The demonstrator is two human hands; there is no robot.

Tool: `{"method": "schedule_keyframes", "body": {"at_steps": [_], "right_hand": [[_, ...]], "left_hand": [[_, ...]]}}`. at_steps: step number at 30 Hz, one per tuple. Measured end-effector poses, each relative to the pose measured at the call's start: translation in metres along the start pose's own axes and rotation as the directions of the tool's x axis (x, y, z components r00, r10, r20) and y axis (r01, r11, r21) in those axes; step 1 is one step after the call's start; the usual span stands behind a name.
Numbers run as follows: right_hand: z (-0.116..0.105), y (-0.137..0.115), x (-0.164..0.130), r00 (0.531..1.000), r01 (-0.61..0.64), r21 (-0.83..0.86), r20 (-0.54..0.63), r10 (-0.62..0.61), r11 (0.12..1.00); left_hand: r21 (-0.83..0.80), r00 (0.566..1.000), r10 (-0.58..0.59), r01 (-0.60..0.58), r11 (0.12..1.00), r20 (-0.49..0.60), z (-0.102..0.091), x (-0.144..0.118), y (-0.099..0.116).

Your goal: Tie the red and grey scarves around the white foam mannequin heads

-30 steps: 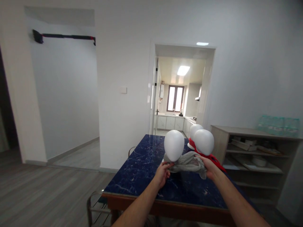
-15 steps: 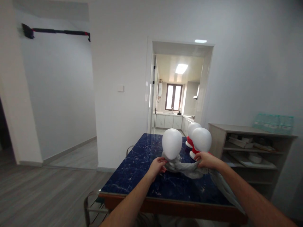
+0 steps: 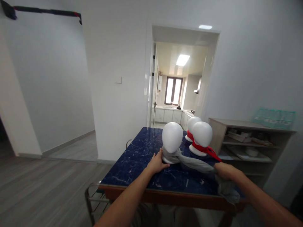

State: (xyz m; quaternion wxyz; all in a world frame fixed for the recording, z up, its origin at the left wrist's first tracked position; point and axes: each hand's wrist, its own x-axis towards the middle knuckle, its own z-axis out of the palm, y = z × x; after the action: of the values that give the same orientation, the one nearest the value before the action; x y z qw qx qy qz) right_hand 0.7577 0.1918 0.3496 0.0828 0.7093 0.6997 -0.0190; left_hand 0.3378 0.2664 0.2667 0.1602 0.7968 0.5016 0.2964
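Head view shows a grey fabric scarf [image 3: 189, 160] wound around the neck of the nearest white foam mannequin head [image 3: 172, 137], which stands near the middle of the dark blue marble-patterned table [image 3: 142, 164]. The left hand [image 3: 157, 163] rests against the head's base with its fingers curled onto the cloth there, pinning it. The right hand [image 3: 224, 171] is closed around the scarf's free end near the table's right front corner, the cloth running taut between the two hands and a loose tail hanging over the edge. This looks like the tightening stage of wrapping or knotting the scarf; the next move would call for keeping the base braced so the light head does not tip or slide toward the pull. Just behind it, toward the far right edge, stand two more white mannequin heads, the nearer [image 3: 202, 135] wearing a red scarf [image 3: 206, 149], so room is tight on that side. The table's left half is open, and a wooden shelf unit [image 3: 248, 143] stands beyond the right edge.
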Motion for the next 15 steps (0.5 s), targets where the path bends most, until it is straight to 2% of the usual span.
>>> {"method": "schedule_keyframes", "body": {"at_steps": [4, 6, 8, 10, 12, 13, 15], "right_hand": [[-0.008, 0.042, 0.003, 0.991, -0.111, -0.076, -0.077, 0.105, 0.991], [-0.013, 0.053, 0.005, 0.974, -0.15, -0.087, -0.185, 0.132, 0.985], [-0.015, 0.054, 0.007, 0.939, -0.177, -0.023, -0.305, 0.162, 0.984], [-0.013, 0.044, 0.012, 0.908, -0.191, 0.129, -0.353, 0.225, 0.973], [-0.008, 0.024, 0.019, 0.906, -0.194, 0.272, -0.318, 0.279, 0.942], [-0.004, 0.009, 0.024, 0.911, -0.182, 0.323, -0.302, 0.283, 0.929], [0.004, -0.026, 0.036, 0.93, -0.085, 0.396, -0.297, 0.215, 0.914]], "left_hand": [[0.016, 1.0, 0.003, -0.003, 1.0, -0.021, -0.001, -0.001, 0.002], [0.009, 1.0, -0.002, 0.002, 1.0, -0.02, -0.002, -0.002, 0.004], [-0.011, 1.0, -0.007, 0.006, 1.0, -0.019, -0.003, -0.002, 0.005], [-0.039, 1.0, -0.001, 0.0, 0.999, -0.026, -0.004, -0.003, 0.005], [-0.065, 0.999, 0.014, -0.016, 0.998, -0.04, -0.004, -0.004, 0.006], [-0.077, 0.999, 0.02, -0.023, 0.997, -0.044, -0.004, -0.005, 0.006], [-0.093, 0.999, 0.019, -0.023, 0.995, -0.05, -0.004, -0.005, 0.007]]}}
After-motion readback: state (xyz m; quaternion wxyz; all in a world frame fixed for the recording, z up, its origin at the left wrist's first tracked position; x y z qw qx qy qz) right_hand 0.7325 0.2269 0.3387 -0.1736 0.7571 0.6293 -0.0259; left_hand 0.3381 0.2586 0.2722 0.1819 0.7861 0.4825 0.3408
